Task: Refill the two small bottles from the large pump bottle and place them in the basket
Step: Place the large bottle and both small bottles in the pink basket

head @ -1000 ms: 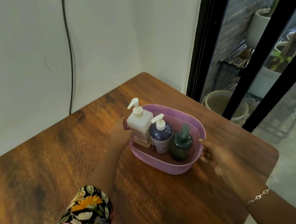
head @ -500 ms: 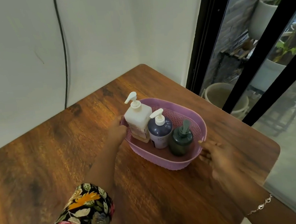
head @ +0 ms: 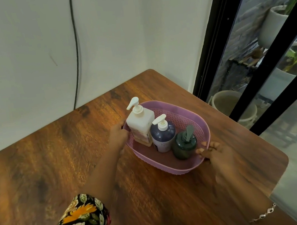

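A purple plastic basket (head: pixel 187 111) stands on the wooden table (head: pixel 56 162) near its far right corner. Inside it stand three pump bottles in a row: a large white bottle (head: pixel 141 124), a smaller dark blue bottle with a white pump (head: pixel 162 134) and a small dark green bottle (head: pixel 184 146). My left hand (head: pixel 117 135) grips the basket's left end beside the white bottle. My right hand (head: pixel 215 152) holds the basket's near right rim, fingertips curled over the edge next to the green bottle.
A white wall with a black cable (head: pixel 75 46) runs behind the table. To the right, a black-framed glass door (head: pixel 250 61) shows pots and buckets outside. The table's right edge (head: pixel 282 160) lies close to my right hand.
My right hand has closed in from beside the basket and taken hold of its right rim. My left hand stayed on the left end. The view shifted slightly.
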A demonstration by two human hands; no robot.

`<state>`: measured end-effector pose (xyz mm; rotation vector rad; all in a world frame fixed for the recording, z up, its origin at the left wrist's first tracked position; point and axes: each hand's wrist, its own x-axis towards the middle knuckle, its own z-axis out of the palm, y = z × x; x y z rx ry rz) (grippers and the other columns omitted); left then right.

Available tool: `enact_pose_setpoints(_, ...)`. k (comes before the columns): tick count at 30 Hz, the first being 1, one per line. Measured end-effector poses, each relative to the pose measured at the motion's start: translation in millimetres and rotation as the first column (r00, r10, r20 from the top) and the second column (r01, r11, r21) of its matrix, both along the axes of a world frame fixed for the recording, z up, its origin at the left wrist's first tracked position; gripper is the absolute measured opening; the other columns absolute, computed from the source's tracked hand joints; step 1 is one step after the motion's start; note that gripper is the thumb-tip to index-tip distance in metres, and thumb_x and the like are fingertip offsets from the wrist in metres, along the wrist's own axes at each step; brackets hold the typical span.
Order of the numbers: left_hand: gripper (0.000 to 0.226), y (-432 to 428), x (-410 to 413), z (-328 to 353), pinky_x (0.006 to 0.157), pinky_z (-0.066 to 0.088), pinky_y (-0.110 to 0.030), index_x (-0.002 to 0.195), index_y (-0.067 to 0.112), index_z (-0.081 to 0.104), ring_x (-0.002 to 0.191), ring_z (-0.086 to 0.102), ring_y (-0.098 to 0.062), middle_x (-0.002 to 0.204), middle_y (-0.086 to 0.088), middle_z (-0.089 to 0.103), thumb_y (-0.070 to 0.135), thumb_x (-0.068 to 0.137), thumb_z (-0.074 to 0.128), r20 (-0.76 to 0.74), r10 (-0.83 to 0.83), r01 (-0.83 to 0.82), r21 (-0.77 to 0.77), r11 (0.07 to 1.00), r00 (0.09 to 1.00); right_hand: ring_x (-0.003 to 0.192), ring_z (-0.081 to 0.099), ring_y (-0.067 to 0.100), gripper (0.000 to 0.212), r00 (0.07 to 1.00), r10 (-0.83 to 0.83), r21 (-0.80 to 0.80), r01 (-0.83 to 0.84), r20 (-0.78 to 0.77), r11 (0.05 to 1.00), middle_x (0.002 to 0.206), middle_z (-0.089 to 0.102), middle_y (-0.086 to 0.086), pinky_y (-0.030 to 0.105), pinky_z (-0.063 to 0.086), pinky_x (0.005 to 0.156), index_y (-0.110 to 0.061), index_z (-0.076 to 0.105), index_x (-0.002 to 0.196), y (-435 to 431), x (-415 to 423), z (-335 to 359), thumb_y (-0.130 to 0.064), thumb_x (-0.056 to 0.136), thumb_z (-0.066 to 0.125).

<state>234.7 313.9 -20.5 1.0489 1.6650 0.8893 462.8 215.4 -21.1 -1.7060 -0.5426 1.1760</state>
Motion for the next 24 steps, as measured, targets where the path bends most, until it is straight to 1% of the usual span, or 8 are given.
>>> enact_pose_setpoints(4, 0.039, -14, -15, 14, 0.068, 0.051, -0.027, 0.118, 0.004, 0.058, 0.09, 0.057, -0.019, 0.105, -0.008, 0.06, -0.015, 0.089, 0.041, -0.004, 0.036, -0.036, 0.023, 0.999, 0.999, 0.072, 0.06, 0.017, 0.015, 0.995, 0.084, 0.039, -0.086, 0.057, 0.996, 0.077, 0.062, 0.007, 0.024, 0.046, 0.056, -0.01, 0.06, 0.078, 6, -1, 15, 0.005, 0.082, 0.058)
enact_pose_setpoints(8, 0.035, -40, -40, 26, 0.075, 0.053, -0.034, 0.107, 0.008, 0.061, 0.093, 0.059, -0.023, 0.098, -0.006, 0.062, -0.014, 0.085, 0.046, 0.007, 0.099, -0.1, 0.061, 0.993, 0.995, 0.067, 0.056, 0.02, 0.013, 0.984, 0.156, 0.07, -0.163, 0.09, 0.984, 0.073, 0.061, 0.01, 0.029, 0.048, 0.062, -0.005, 0.06, 0.086, 15, -13, 27, 0.005, 0.086, 0.052)
enact_pose_setpoints(11, 0.029, -65, -64, 36, 0.072, 0.054, -0.03, 0.096, 0.012, 0.063, 0.087, 0.063, -0.02, 0.088, 0.0, 0.065, -0.011, 0.083, 0.051, 0.059, 0.157, -0.161, 0.075, 0.984, 0.986, 0.065, 0.054, 0.022, 0.016, 0.974, 0.2, 0.093, -0.21, 0.109, 0.973, 0.071, 0.06, 0.012, 0.032, 0.046, 0.063, -0.006, 0.06, 0.08, 21, -29, 34, 0.005, 0.087, 0.05)
enact_pose_setpoints(13, 0.029, -84, -87, 42, 0.074, 0.056, -0.03, 0.091, 0.014, 0.064, 0.09, 0.064, -0.021, 0.092, -0.003, 0.066, -0.011, 0.082, 0.052, 0.101, 0.174, -0.182, 0.076, 0.98, 0.98, 0.064, 0.054, 0.021, 0.017, 0.959, 0.259, 0.103, -0.271, 0.117, 0.957, 0.07, 0.06, 0.012, 0.032, 0.046, 0.062, -0.006, 0.061, 0.079, 25, -50, 39, 0.003, 0.088, 0.049)
enact_pose_setpoints(17, 0.029, -117, -143, 55, 0.061, 0.055, -0.02, 0.09, 0.011, 0.065, 0.086, 0.066, -0.019, 0.092, -0.004, 0.068, -0.014, 0.079, 0.054, 0.17, 0.191, -0.205, 0.064, 0.977, 0.967, 0.059, 0.053, 0.02, 0.02, 0.919, 0.369, 0.118, -0.386, 0.138, 0.915, 0.066, 0.059, 0.011, 0.032, 0.046, 0.058, -0.007, 0.06, 0.075, 32, -99, 47, 0.0, 0.09, 0.049)
enact_pose_setpoints(19, 0.028, -131, -169, 59, 0.064, 0.056, -0.023, 0.092, 0.006, 0.067, 0.088, 0.067, -0.021, 0.093, -0.006, 0.07, -0.015, 0.078, 0.056, 0.212, 0.22, -0.237, 0.062, 0.969, 0.952, 0.057, 0.052, 0.021, 0.023, 0.89, 0.427, 0.125, -0.448, 0.161, 0.886, 0.064, 0.059, 0.012, 0.033, 0.046, 0.058, -0.007, 0.06, 0.071, 35, -127, 51, 0.0, 0.09, 0.05)
enact_pose_setpoints(22, 0.028, -147, -201, 62, 0.073, 0.057, -0.03, 0.092, 0.006, 0.069, 0.09, 0.067, -0.023, 0.093, -0.007, 0.071, -0.014, 0.076, 0.058, 0.23, 0.261, -0.283, 0.066, 0.957, 0.937, 0.061, 0.054, 0.022, 0.02, 0.844, 0.504, 0.109, -0.527, 0.182, 0.843, 0.067, 0.06, 0.012, 0.037, 0.046, 0.065, -0.003, 0.062, 0.075, 42, -162, 53, -0.001, 0.091, 0.049)
enact_pose_setpoints(24, 0.029, -157, -225, 64, 0.068, 0.057, -0.028, 0.091, 0.009, 0.07, 0.086, 0.068, -0.02, 0.091, -0.004, 0.073, -0.013, 0.076, 0.06, 0.236, 0.278, -0.3, 0.062, 0.952, 0.931, 0.064, 0.055, 0.023, 0.019, 0.805, 0.558, 0.094, -0.583, 0.204, 0.807, 0.07, 0.061, 0.014, 0.038, 0.048, 0.068, -0.002, 0.062, 0.076, 47, -188, 54, -0.002, 0.091, 0.05)
